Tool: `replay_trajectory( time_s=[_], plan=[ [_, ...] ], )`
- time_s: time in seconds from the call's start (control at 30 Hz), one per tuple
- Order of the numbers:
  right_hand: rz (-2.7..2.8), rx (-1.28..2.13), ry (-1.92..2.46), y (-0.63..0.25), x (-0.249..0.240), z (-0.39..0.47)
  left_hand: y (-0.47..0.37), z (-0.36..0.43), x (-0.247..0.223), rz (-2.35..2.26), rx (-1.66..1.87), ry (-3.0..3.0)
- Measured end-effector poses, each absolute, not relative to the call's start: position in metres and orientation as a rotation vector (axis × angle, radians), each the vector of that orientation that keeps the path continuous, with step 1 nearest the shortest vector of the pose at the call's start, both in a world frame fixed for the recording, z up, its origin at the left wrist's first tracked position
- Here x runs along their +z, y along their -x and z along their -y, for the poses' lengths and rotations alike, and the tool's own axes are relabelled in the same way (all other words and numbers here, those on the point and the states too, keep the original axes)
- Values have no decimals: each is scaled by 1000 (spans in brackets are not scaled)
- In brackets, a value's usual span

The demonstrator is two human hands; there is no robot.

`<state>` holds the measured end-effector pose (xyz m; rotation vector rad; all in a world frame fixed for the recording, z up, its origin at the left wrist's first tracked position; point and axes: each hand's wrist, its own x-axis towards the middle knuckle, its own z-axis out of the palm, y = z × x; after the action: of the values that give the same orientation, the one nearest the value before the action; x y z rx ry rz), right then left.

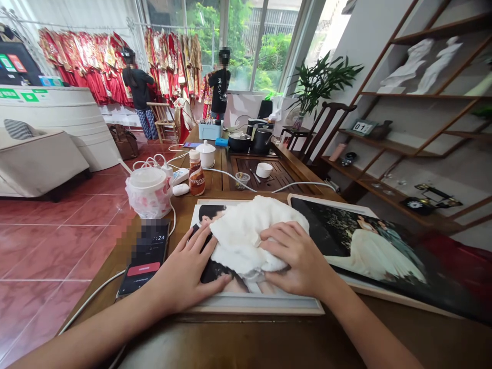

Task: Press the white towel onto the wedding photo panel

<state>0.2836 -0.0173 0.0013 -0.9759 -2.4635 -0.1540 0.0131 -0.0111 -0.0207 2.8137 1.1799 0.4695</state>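
A white cloth (246, 230) lies bunched over a framed photo (230, 301), hiding much of its picture. My right hand (294, 256) grips the cloth with bent fingers on its right side. Spread flat, my left hand (192, 274) rests on the left part of the same photo, fingers apart and fingertips close to the cloth. To the right lies a second framed photo (369, 246), showing a figure in a long white dress. A phone (144, 261) with its screen lit is on the table left of my left hand.
On the wooden table (184, 343) stand a plastic-wrapped container (149, 192), a brown bottle (196, 174), a lidded white pot (206, 154) and a small white cup (264, 169). A white cable (226, 172) crosses behind the photos. Two people (139, 89) stand near hanging red garments (84, 66). Shelves (407, 148) line the right.
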Motion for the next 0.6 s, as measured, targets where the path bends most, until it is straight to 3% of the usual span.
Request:
replay_trajectory(
  time_s=[0.6],
  plan=[
    [2498,-113,952,-278,1,23,-13,11,-18,-1188,407,-2813]
  ],
)
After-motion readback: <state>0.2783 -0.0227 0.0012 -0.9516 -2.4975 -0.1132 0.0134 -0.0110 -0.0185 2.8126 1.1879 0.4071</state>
